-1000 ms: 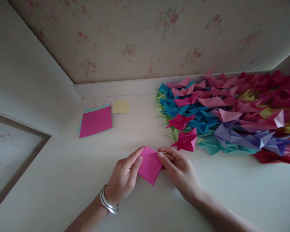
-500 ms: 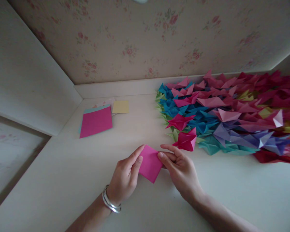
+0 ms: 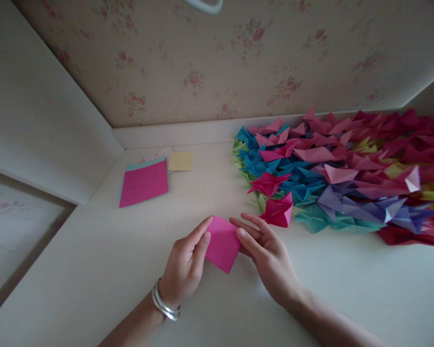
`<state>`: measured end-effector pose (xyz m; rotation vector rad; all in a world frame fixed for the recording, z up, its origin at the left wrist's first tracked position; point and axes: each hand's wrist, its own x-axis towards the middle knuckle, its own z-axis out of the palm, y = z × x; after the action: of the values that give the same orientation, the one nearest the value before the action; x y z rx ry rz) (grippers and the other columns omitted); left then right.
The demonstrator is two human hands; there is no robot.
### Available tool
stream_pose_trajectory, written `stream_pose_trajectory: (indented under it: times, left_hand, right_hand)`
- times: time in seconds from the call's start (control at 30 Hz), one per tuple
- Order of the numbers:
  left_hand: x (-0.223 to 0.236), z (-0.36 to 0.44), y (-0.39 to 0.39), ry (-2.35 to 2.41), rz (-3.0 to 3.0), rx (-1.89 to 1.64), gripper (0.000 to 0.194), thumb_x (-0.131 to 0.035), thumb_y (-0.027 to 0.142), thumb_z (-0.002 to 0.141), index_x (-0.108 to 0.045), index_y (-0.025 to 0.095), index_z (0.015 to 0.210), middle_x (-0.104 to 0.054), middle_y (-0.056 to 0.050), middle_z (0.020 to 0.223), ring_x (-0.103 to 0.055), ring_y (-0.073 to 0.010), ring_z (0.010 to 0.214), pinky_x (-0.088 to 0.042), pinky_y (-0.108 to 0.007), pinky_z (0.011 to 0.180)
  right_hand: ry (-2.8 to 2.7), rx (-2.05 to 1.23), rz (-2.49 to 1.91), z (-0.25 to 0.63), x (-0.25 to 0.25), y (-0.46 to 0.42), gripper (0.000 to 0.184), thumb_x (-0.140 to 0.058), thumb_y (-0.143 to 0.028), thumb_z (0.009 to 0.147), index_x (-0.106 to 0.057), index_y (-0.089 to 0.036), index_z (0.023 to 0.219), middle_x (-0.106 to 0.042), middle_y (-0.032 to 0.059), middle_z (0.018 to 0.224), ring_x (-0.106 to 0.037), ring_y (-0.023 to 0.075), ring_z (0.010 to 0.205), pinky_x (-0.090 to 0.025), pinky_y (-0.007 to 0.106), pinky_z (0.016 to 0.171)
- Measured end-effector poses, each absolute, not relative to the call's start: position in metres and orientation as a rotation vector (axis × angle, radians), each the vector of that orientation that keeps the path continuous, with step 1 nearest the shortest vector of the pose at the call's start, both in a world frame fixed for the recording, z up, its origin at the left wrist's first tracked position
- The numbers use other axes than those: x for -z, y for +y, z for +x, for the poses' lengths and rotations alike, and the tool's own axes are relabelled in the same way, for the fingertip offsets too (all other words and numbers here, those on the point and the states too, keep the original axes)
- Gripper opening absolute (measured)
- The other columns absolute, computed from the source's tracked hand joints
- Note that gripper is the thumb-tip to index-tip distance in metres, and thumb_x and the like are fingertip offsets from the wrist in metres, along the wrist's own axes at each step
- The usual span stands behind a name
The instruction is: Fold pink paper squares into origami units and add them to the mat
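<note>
A small pink square of folded origami paper (image 3: 223,245) is held between my hands above the white desk, one corner pointing down toward me. My left hand (image 3: 186,262) pinches its left edge, thumb on top and fingers mostly behind. At the right corner, the thumb of my right hand (image 3: 269,255) presses on the paper, while the index finger stretches out behind it and the other fingers are partly hidden. Just beyond my right hand lies a folded magenta paper crane (image 3: 278,210).
Many folded paper cranes (image 3: 332,168) in pink, blue, purple, teal and yellow cover the desk's right back. Magenta paper sheets (image 3: 144,184) lie at the left over light blue ones, beside a yellow paper square (image 3: 181,161). A floral wall (image 3: 202,72) rises behind.
The pink paper and both hands have shifted slightly left. My right index finger has stretched further behind the paper's upper right edge.
</note>
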<state>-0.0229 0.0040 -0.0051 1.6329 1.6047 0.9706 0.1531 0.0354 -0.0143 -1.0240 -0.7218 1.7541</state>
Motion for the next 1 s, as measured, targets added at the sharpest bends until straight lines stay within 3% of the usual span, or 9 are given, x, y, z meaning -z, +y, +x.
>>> stream_pose_trajectory:
  times: [0.17,0.33,0.43,0.7,0.9,1.0]
  left_hand:
    - [0.0037,-0.0228,0.0035,1.627,1.645,-0.992,0.043,-0.044,0.037,0.101,-0.06,0.016,0.135,-0.078,-0.009,0.099,-0.071,-0.0196,0.087,-0.055,-0.025,0.078]
    - [0.0037,-0.0231,0.0021,1.639,1.686,-0.956,0.046,-0.043,0.038,0.101,-0.058,0.014,0.137,-0.072,-0.002,0.072,-0.062,-0.0138,0.059,-0.049,-0.021,0.057]
    - [0.0054,-0.0239,0.0013,1.654,1.7,-0.952,0.046,-0.043,0.038,0.101,-0.058,0.013,0.137,-0.068,-0.001,0.065,-0.06,-0.0139,0.057,-0.048,-0.021,0.055]
    - [0.006,-0.0227,0.0021,1.639,1.718,-1.013,0.042,-0.044,0.033,0.101,-0.059,0.014,0.135,-0.078,-0.009,0.098,-0.07,-0.0167,0.076,-0.053,-0.022,0.069]
    - [0.0057,-0.0209,0.0017,1.672,1.801,-1.006,0.041,-0.044,0.031,0.101,-0.059,0.013,0.135,-0.079,-0.009,0.094,-0.069,-0.0146,0.067,-0.053,-0.021,0.065]
    - [0.0059,-0.0211,0.0022,1.705,1.802,-1.051,0.04,-0.044,0.029,0.101,-0.059,0.013,0.134,-0.077,-0.012,0.111,-0.072,-0.0164,0.082,-0.054,-0.021,0.073]
  right_hand:
    - [-0.827,-1.954,-0.99,0.1521,0.009,0.0365,0.036,-0.067,-0.047,0.088,-0.072,-0.012,0.086,-0.075,0.0058,0.074,-0.07,0.0187,0.067,-0.057,0.03,0.067]
    - [-0.916,-1.822,-1.04,0.1541,0.0096,0.0344,0.036,-0.067,-0.047,0.088,-0.072,-0.012,0.078,-0.069,0.0014,0.066,-0.064,0.0157,0.063,-0.055,0.028,0.066]
    - [-0.856,-1.86,-1.013,0.1543,0.01,0.0346,0.034,-0.067,-0.046,0.089,-0.073,-0.014,0.079,-0.069,0.0011,0.068,-0.064,0.0146,0.063,-0.055,0.026,0.065]
    - [-0.869,-2.035,-0.933,0.1541,0.0059,0.0378,0.039,-0.066,-0.051,0.087,-0.075,-0.013,0.084,-0.071,0.0037,0.068,-0.067,0.0173,0.062,-0.054,0.029,0.064]
    - [-0.901,-1.926,-0.951,0.1529,0.0038,0.036,0.037,-0.068,-0.051,0.085,-0.073,-0.015,0.076,-0.069,0.0007,0.065,-0.064,0.0151,0.06,-0.054,0.028,0.065]
    - [-0.938,-2.018,-0.933,0.1529,0.0039,0.0355,0.04,-0.066,-0.054,0.085,-0.073,-0.015,0.082,-0.069,0.0017,0.069,-0.065,0.0159,0.064,-0.054,0.029,0.07]
